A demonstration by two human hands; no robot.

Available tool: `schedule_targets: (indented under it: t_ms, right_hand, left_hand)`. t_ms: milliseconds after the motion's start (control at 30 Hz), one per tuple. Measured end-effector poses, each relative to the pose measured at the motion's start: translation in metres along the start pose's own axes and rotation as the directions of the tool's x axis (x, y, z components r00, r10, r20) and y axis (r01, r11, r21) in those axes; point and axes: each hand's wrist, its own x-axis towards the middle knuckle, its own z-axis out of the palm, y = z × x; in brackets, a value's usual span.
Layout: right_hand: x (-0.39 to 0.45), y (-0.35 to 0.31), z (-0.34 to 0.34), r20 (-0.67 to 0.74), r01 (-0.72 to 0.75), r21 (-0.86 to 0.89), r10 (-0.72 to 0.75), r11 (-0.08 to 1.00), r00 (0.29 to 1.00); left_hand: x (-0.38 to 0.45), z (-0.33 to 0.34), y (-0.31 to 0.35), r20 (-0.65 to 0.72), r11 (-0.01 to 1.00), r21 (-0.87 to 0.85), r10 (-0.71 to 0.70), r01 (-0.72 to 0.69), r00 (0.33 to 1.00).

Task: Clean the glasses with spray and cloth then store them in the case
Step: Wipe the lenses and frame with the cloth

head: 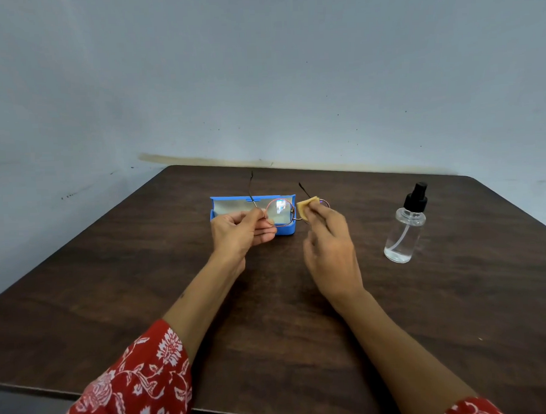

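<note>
My left hand (pixel 240 231) pinches the round, thin-rimmed glasses (pixel 279 212) by the left rim, holding them up above the table with both temples pointing away from me. My right hand (pixel 328 240) grips a small yellow cloth (pixel 307 207) and presses it over the right lens, which is mostly hidden by it. Behind the glasses the blue case (pixel 225 209) lies open on the table, its pale lining showing. The clear spray bottle (pixel 405 229) with a black nozzle stands upright to the right of my right hand, apart from it.
The dark wooden table (pixel 271 332) runs up to a pale wall (pixel 260 82) at the back. My red patterned sleeves (pixel 132 379) are at the near edge.
</note>
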Motion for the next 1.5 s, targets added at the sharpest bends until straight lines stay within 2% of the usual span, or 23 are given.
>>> schedule_targets:
  t_ms: [100,233,300,400,467,533,667,733,833,900,933,1033,1100,1167,1267,1333,1500]
  right_hand:
    - [0.000,-0.001,0.000,0.013,-0.013,0.007,0.013,1.000,1.000]
    - [0.002,0.005,-0.006,-0.087,-0.249,0.062,0.254,0.966,0.963]
    - [0.001,0.004,-0.007,-0.064,-0.225,0.037,0.227,0.974,0.972]
    - [-0.002,-0.004,-0.003,0.034,-0.027,-0.016,0.027,1.000,0.999]
    - [-0.002,-0.008,0.000,0.079,0.023,-0.017,-0.021,1.000,0.997]
    - [-0.001,-0.005,0.000,0.063,-0.039,-0.004,0.039,0.999,0.997]
    - [-0.001,0.002,-0.006,-0.018,-0.276,0.019,0.277,0.961,0.961]
    - [-0.001,0.000,-0.007,0.007,-0.260,-0.005,0.260,0.966,0.966]
    - [-0.003,-0.007,-0.005,0.091,-0.084,-0.045,0.088,0.995,0.992]
    - [-0.002,-0.009,-0.002,0.100,-0.029,-0.035,0.033,0.999,0.995]
    - [-0.001,-0.008,-0.002,0.085,-0.052,-0.023,0.054,0.998,0.995]
    - [0.001,0.000,-0.006,0.016,-0.242,0.015,0.241,0.970,0.970]
    - [-0.001,0.003,-0.008,0.024,-0.302,0.001,0.302,0.953,0.953]
    - [-0.004,0.001,-0.007,0.084,-0.272,-0.035,0.274,0.962,0.958]
    - [-0.007,-0.006,-0.004,0.216,-0.139,-0.041,0.144,0.989,0.966]
    - [-0.007,-0.006,-0.002,0.229,-0.100,-0.034,0.105,0.994,0.968]
    - [-0.006,0.001,-0.005,0.146,-0.250,-0.060,0.256,0.967,0.956]
  left_hand:
    - [0.001,-0.001,0.001,-0.006,1.000,0.003,0.002,-0.002,1.000]
    - [0.002,-0.001,0.003,-0.012,1.000,-0.004,-0.001,0.001,1.000]
    - [0.001,0.000,0.002,-0.006,1.000,-0.007,0.002,-0.002,1.000]
    - [0.000,0.000,0.000,0.003,1.000,0.006,0.004,-0.004,1.000]
    - [0.000,-0.001,0.000,0.000,1.000,0.014,0.004,-0.004,1.000]
    - [0.001,-0.002,0.001,-0.006,1.000,0.015,0.003,-0.003,1.000]
    - [0.002,-0.002,0.001,-0.019,0.999,0.030,-0.013,0.013,1.000]
    - [0.002,-0.001,0.001,-0.019,0.999,0.028,-0.014,0.015,1.000]
    - [0.001,-0.001,0.000,-0.015,1.000,0.022,-0.014,0.014,1.000]
    - [0.000,-0.001,0.000,-0.011,1.000,0.024,-0.014,0.014,1.000]
    - [0.000,-0.001,0.000,-0.011,1.000,0.026,-0.012,0.012,1.000]
    - [0.001,-0.001,0.001,-0.025,1.000,0.022,-0.003,0.004,1.000]
    - [0.002,-0.001,0.002,-0.031,1.000,0.000,0.011,-0.011,0.999]
    - [0.001,-0.001,0.002,-0.037,1.000,-0.016,0.020,-0.020,0.999]
    - [0.001,-0.001,0.001,-0.053,0.999,-0.026,0.020,-0.021,0.998]
    - [0.002,-0.002,0.001,-0.064,0.999,-0.027,0.021,-0.022,0.998]
    - [0.001,-0.002,0.002,-0.072,0.999,-0.032,0.011,-0.013,0.997]
